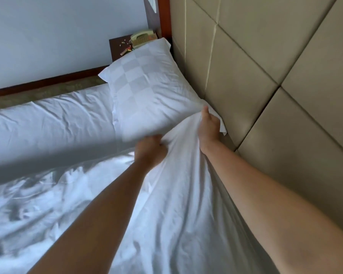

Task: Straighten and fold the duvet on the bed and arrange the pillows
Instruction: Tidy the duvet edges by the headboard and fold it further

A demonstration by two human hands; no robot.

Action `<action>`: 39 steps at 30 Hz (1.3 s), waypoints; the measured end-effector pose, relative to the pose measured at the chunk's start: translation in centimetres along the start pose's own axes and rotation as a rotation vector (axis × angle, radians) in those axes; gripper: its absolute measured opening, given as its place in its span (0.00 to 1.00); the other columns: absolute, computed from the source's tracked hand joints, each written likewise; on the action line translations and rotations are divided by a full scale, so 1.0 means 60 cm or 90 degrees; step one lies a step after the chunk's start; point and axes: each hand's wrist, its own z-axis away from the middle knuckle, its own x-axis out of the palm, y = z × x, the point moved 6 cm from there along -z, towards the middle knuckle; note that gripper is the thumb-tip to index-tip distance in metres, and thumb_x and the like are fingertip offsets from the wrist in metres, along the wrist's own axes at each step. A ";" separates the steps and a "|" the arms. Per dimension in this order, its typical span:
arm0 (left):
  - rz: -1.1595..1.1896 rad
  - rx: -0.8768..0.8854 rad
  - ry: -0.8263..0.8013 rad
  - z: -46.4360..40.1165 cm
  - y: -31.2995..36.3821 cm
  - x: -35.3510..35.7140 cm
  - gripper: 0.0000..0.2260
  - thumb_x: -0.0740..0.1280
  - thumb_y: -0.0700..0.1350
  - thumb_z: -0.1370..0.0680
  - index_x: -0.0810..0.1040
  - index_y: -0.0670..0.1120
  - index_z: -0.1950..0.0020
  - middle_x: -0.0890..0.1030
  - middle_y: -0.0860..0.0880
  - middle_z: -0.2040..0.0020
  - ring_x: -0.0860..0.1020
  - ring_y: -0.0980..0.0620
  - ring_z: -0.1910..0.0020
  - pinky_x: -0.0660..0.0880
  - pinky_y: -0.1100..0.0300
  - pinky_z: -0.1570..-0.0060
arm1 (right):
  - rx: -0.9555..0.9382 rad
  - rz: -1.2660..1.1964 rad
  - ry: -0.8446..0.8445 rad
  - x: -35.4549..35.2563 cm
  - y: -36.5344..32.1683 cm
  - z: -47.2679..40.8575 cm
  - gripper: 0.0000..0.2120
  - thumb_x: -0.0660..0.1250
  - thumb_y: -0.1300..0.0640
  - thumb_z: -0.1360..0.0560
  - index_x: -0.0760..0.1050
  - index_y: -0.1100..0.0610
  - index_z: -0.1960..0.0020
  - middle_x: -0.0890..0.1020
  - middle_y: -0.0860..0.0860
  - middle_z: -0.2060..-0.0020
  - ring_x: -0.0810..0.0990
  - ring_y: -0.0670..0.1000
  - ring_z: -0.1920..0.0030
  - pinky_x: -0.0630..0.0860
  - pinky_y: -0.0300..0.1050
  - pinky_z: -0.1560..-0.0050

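So you've got the duvet (178,194) bunched in both hands up at the head of the bed. Your left hand (150,148) is clenched in a fist around a fold of it, and your right hand (207,123) has its fingers (205,111) curled over the top edge, right beside the padded headboard (265,76).

The bit that matters: the pillow (147,89) sits just beyond your fingers, touching them or near enough, with its long axis running away from you along the headboard toward the nightstand (123,48). Your right hand is nearer its corner. The duvet trails back from your fingers toward you.

It's plain white, thin-looking and seriously wrinkled, especially out to the left of your left hand. I'd say it's far from straight yet.
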 end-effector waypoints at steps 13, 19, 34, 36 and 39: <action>0.023 -0.021 0.013 0.030 -0.014 0.057 0.23 0.61 0.41 0.23 0.66 0.49 0.27 0.67 0.46 0.31 0.67 0.46 0.32 0.69 0.51 0.36 | 0.309 0.463 -0.207 -0.106 0.319 -0.010 0.32 0.60 0.45 0.25 0.60 0.57 0.25 0.68 0.58 0.30 0.70 0.59 0.33 0.68 0.52 0.33; -0.008 0.024 -0.104 0.102 0.039 0.132 0.12 0.57 0.45 0.20 0.78 0.46 0.43 0.76 0.47 0.45 0.74 0.48 0.42 0.74 0.55 0.44 | 0.428 0.399 -0.293 -0.137 0.375 0.082 0.45 0.66 0.33 0.32 0.54 0.54 0.23 0.67 0.55 0.30 0.69 0.58 0.33 0.66 0.51 0.33; 0.011 -0.230 -0.043 0.140 -0.043 0.059 0.14 0.62 0.40 0.26 0.75 0.43 0.40 0.79 0.40 0.42 0.76 0.40 0.40 0.72 0.53 0.42 | 0.336 0.191 -0.586 -0.057 0.264 0.228 0.12 0.70 0.56 0.29 0.80 0.49 0.45 0.83 0.54 0.47 0.81 0.55 0.44 0.74 0.47 0.42; 0.036 -0.233 -0.052 0.146 -0.054 0.051 0.13 0.60 0.37 0.27 0.78 0.41 0.45 0.80 0.39 0.45 0.78 0.41 0.43 0.74 0.54 0.45 | 0.331 0.101 -0.354 -0.091 0.279 0.172 0.09 0.67 0.58 0.25 0.81 0.53 0.46 0.83 0.55 0.50 0.80 0.58 0.43 0.73 0.44 0.47; 0.052 -0.211 -0.139 0.162 -0.067 0.061 0.11 0.61 0.34 0.26 0.79 0.35 0.47 0.81 0.37 0.48 0.79 0.40 0.46 0.74 0.55 0.53 | 0.206 0.349 -0.096 -0.148 0.299 0.106 0.20 0.62 0.55 0.23 0.70 0.56 0.32 0.73 0.58 0.36 0.73 0.60 0.37 0.72 0.48 0.42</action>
